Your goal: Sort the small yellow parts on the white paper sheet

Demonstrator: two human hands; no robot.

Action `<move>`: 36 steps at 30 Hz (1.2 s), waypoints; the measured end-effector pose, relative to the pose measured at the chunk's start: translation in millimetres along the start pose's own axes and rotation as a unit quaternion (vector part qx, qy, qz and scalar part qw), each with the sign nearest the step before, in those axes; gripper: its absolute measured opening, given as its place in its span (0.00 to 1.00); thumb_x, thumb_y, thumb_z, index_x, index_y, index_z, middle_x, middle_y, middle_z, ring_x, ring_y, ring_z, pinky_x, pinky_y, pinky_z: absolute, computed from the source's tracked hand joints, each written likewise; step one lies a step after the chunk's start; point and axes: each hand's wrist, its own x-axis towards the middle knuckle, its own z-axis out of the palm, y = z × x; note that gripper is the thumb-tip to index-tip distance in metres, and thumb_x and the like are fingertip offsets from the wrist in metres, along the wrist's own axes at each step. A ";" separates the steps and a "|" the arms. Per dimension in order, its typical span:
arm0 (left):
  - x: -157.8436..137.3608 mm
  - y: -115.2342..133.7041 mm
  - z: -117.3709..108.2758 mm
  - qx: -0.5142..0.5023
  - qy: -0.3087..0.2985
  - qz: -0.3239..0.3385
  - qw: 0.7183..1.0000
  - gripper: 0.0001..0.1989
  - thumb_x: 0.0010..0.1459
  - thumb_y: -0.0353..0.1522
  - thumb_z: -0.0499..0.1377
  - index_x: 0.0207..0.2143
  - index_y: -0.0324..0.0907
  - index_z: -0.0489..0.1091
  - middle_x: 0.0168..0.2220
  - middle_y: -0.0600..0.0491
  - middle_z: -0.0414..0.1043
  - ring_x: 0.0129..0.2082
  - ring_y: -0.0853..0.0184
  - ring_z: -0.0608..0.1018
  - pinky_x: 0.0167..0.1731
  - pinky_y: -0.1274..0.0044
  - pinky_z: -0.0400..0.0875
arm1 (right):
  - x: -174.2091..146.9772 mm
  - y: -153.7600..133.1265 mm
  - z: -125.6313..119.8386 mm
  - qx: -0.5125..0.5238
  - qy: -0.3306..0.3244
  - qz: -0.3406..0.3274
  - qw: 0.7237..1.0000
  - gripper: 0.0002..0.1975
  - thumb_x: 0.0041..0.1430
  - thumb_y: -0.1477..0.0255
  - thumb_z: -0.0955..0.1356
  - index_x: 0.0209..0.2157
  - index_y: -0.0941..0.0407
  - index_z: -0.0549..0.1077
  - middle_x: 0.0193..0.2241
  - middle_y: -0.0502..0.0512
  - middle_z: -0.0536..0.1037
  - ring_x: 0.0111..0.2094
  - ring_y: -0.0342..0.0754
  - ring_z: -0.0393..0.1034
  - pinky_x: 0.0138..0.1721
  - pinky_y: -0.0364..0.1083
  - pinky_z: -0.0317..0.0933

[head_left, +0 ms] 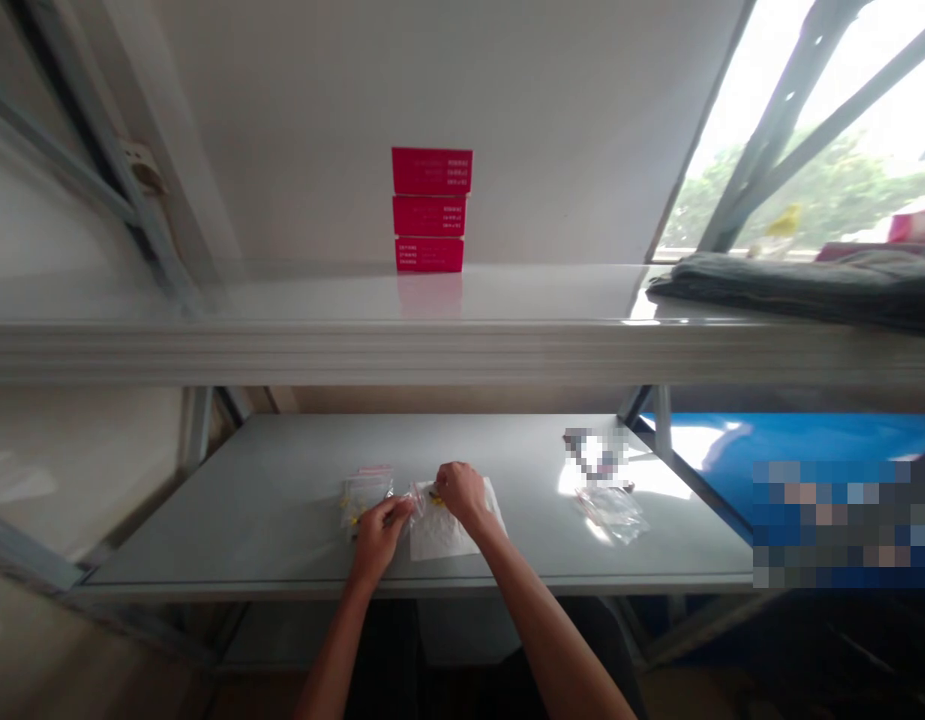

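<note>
On the lower shelf, a small clear plastic bag is pinched in the closed fingers of my left hand. My right hand is just right of it, over a crumpled white sheet, with its fingers closed on a small yellow piece. The piece's exact kind is too small to make out. Beside my left hand lie several clear zip bags with pinkish top strips and yellow bits inside, partly covered by that hand.
More clear bags lie to the right in a sunlit patch. An upper shelf crosses in front of me, carrying three stacked red boxes and a folded dark cloth. Metal posts stand at the sides.
</note>
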 end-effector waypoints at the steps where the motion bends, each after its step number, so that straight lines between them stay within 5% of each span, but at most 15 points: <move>1: 0.1 -0.1 -0.2 0.003 0.002 0.000 1.000 0.21 0.61 0.48 0.57 0.37 0.41 0.80 0.36 0.49 0.82 0.39 0.57 0.80 0.40 0.73 0.71 | -2.4 2.1 -2.0 0.034 0.011 -0.017 0.999 0.09 0.54 0.80 0.69 0.30 0.55 0.81 0.34 0.59 0.83 0.34 0.50 0.76 0.34 0.43 0.61; 7: 0.8 -0.2 -0.5 0.017 0.000 0.011 1.000 0.19 0.60 0.46 0.58 0.35 0.41 0.80 0.33 0.51 0.81 0.35 0.59 0.79 0.36 0.74 0.70 | -35.2 7.1 -22.3 0.289 0.026 -0.112 0.950 0.05 0.57 0.71 0.70 0.32 0.54 0.80 0.28 0.49 0.81 0.25 0.43 0.70 0.29 0.40 0.61; 17: 1.2 4.2 -0.4 0.020 -0.032 0.028 0.999 0.19 0.60 0.47 0.58 0.32 0.41 0.80 0.33 0.50 0.81 0.35 0.58 0.80 0.38 0.72 0.71 | -53.3 -9.1 -27.2 0.219 0.028 -0.176 0.959 0.08 0.62 0.73 0.69 0.32 0.51 0.82 0.31 0.52 0.81 0.30 0.45 0.73 0.34 0.41 0.62; 20: 2.0 1.1 0.5 -0.006 -0.027 0.012 1.000 0.19 0.59 0.47 0.59 0.41 0.42 0.79 0.42 0.48 0.81 0.43 0.56 0.80 0.45 0.70 0.72 | -54.9 -8.2 -24.1 0.242 0.005 -0.197 0.950 0.14 0.67 0.69 0.65 0.30 0.51 0.80 0.34 0.54 0.80 0.36 0.46 0.74 0.38 0.41 0.65; 23: 2.7 -2.3 1.6 -0.044 -0.024 0.011 0.999 0.23 0.58 0.46 0.60 0.49 0.42 0.76 0.51 0.46 0.78 0.50 0.56 0.78 0.51 0.69 0.71 | -55.9 -6.8 -23.1 0.277 -0.024 -0.187 0.942 0.19 0.70 0.67 0.61 0.28 0.53 0.79 0.30 0.53 0.78 0.29 0.44 0.73 0.32 0.40 0.65; 26: 2.5 -3.9 2.1 -0.059 -0.016 0.014 0.998 0.21 0.59 0.46 0.61 0.47 0.42 0.76 0.49 0.46 0.79 0.50 0.57 0.79 0.52 0.69 0.70 | -54.5 -1.9 -24.1 0.331 -0.063 -0.150 0.930 0.19 0.71 0.63 0.59 0.40 0.53 0.80 0.26 0.50 0.75 0.19 0.39 0.66 0.22 0.38 0.61; 29: 1.9 -6.5 1.7 -0.062 0.007 -0.001 0.998 0.20 0.59 0.47 0.61 0.43 0.41 0.77 0.45 0.46 0.80 0.47 0.58 0.79 0.50 0.69 0.71 | -50.3 11.9 -25.6 0.366 -0.044 -0.127 0.921 0.17 0.69 0.63 0.61 0.48 0.54 0.78 0.33 0.52 0.77 0.22 0.40 0.70 0.21 0.38 0.62; 33: 2.2 -13.6 1.8 -0.152 0.099 -0.040 0.983 0.26 0.55 0.48 0.64 0.48 0.39 0.75 0.45 0.45 0.79 0.45 0.59 0.80 0.46 0.71 0.74 | -44.6 39.2 -26.9 0.256 0.112 -0.055 0.959 0.13 0.63 0.73 0.64 0.43 0.56 0.80 0.39 0.56 0.79 0.31 0.44 0.73 0.35 0.43 0.67; 36: 2.8 -16.5 2.6 -0.198 0.131 -0.055 0.970 0.29 0.50 0.47 0.68 0.49 0.40 0.74 0.46 0.46 0.79 0.44 0.60 0.81 0.44 0.73 0.74 | -42.9 49.7 -24.8 0.125 0.095 -0.049 0.986 0.13 0.59 0.78 0.66 0.41 0.54 0.81 0.39 0.56 0.79 0.34 0.46 0.73 0.42 0.45 0.66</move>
